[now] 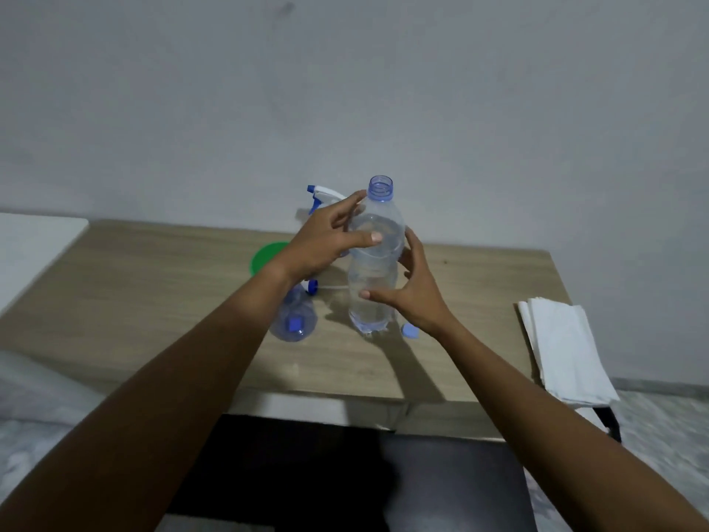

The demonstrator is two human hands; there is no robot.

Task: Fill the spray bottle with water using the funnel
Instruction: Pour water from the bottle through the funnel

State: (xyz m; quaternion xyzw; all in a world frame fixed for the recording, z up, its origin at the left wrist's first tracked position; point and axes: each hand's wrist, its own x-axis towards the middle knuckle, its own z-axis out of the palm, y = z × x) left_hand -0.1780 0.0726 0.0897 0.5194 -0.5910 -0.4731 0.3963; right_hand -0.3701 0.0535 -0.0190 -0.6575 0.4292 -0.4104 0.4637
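A clear water bottle (374, 270) stands upright at the table's middle, uncapped, its blue neck open and water inside. My left hand (326, 240) grips its upper part and my right hand (416, 293) holds its lower right side. Its blue cap (409, 331) lies on the table by my right wrist. A white and blue spray head (321, 195) shows behind my left hand. A green funnel (264, 257) is partly hidden by my left wrist. A second clear bottle (293, 320) with a blue collar sits under my left forearm.
The wooden table (153, 301) stands against a grey wall. A stack of white paper napkins (564, 351) overhangs its right front corner. A white surface (30, 247) adjoins the table on the left. A dark seat (345, 474) lies below the front edge.
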